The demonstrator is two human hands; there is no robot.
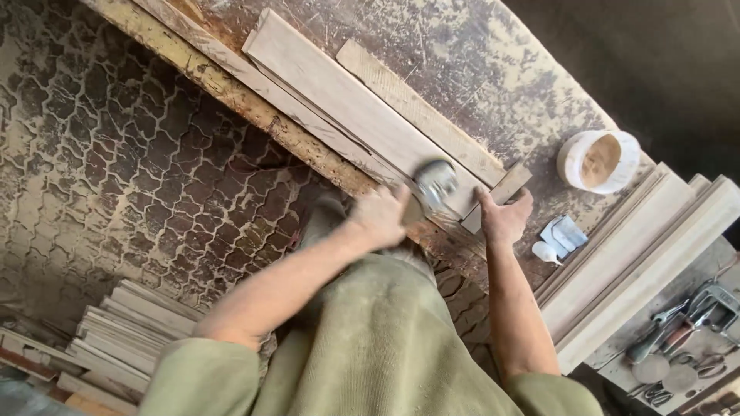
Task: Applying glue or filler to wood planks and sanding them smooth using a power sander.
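scarred workbench (493, 69) with planks (347, 100), tub (599, 162)

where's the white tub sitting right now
In the head view, the white tub stands on the dusty workbench, upper right, beyond the right hand.

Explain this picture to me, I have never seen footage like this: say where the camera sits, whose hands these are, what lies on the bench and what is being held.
There is no machine here, only a person at work. The one camera sits on that person's head and looks down, so the two bare arms reaching in from the bottom are their own.

The left hand grips a small blurred tool with a grey metal head, pressed against a long pale plank. What kind of tool it is cannot be told through the blur. The right hand rests on the end of a narrower wooden strip beside it.

All this lies on a worn, dusty workbench. Further right stand a round white tub and a small white bottle, then thick stacked boards and some metal hand tools. More boards lie on the patterned floor.
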